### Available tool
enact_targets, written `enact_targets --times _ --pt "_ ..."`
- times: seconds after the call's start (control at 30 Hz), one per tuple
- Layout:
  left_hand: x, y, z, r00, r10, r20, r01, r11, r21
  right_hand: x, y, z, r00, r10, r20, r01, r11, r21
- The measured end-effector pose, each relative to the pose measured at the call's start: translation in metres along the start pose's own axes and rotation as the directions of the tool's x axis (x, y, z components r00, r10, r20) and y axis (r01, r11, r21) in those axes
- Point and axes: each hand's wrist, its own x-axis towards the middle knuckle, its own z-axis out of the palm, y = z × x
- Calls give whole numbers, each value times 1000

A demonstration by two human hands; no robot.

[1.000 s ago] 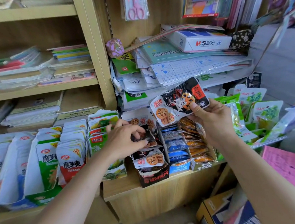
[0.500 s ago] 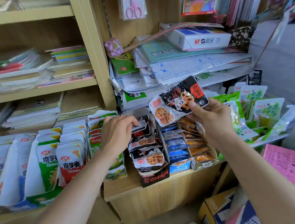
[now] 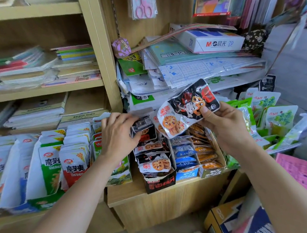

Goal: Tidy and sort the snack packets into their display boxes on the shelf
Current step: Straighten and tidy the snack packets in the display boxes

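Three display boxes stand side by side on the wooden shelf (image 3: pixel 160 200), fronts toward the near edge.

1. Black display box (image 3: pixel 159 184), leftmost. It holds lotus-root packets filed upright in a loose, uneven row. This is judged to be the box now being sorted.
2. Blue box (image 3: pixel 187 173), middle, with blue packets overlapped in a neat file.
3. Orange-packet box (image 3: pixel 212 169), right, with its contents likewise in order.

Held packets (image 3: pixel 185 108): lotus-root print matching the black box, one or two overlapped, count unclear. They are raised above the far end of the boxes. The right hand (image 3: pixel 227 128) has its grip clamped on their right edge, thumb in front and fingers behind. They are probably kept aloft so the box stays free for the other hand.

Left hand (image 3: pixel 115 135): reaches to the far end of the black box, fingers over a dark packet (image 3: pixel 141 124) and thumb near its lower edge. Blur hides whether the grip is closed on it or only pressing. The likely purpose is to push the row back or lift a stray packet, making room for the held stock.

Neighbouring stock:
- White konjac packets (image 3: pixel 70 161) are ranked to the left.
- Green packets (image 3: pixel 278 118) stand at the far right.
- A slumped stack of paper goods (image 3: pixel 199 68) overhangs the boxes from behind, which limits clearance above them.
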Motion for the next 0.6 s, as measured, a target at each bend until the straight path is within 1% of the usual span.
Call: enact_targets --times 0.07,0.17,0.3,0.4,0.5,0.6 --pt "0 -1 -1 999 15 50 -15 1000 12 0 0 -1 999 12 33 -12 1000 8" --pt "3 2 -5 992 30 126 -32 999 14 -2 2 -3 1000 27 -2 -27 999 20" --pt "2 0 -5 988 80 129 -81 997 4 -4 3 -4 998 37 -40 -35 998 51" --pt "-3 1 0 977 53 208 -59 998 22 -4 4 -5 996 54 -64 -50 997 65" --pt "1 5 1 958 9 286 -9 1000 -2 -2 5 -8 993 73 -94 -64 993 99" --pt "5 10 -1 943 -12 332 1 999 35 -1 6 -10 992 80 -95 -69 991 116"
